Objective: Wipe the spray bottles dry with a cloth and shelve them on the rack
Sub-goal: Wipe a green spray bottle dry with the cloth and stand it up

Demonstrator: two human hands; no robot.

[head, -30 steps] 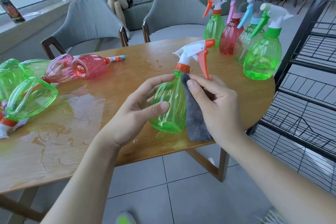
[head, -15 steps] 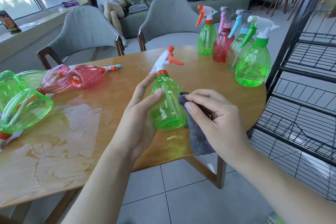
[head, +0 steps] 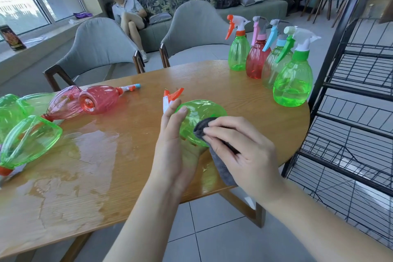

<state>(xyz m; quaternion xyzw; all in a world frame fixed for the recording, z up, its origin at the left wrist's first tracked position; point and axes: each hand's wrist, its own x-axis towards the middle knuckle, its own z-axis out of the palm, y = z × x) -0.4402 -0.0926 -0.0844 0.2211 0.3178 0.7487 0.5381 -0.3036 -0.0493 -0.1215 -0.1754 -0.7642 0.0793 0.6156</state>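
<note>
I have tipped the green bottle (head: 200,117) flat in my left grip (head: 176,144), base toward me, so my right grip (head: 240,153), pinching the cloth (head: 221,168), now dries its underside.

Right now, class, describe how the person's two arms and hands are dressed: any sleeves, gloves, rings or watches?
Both forearms are bare up to the frame edge, with no sleeve showing. The left hand and right hand wear no gloves, and no ring, watch or bracelet is visible. Fingernails look short and unpainted.
</note>
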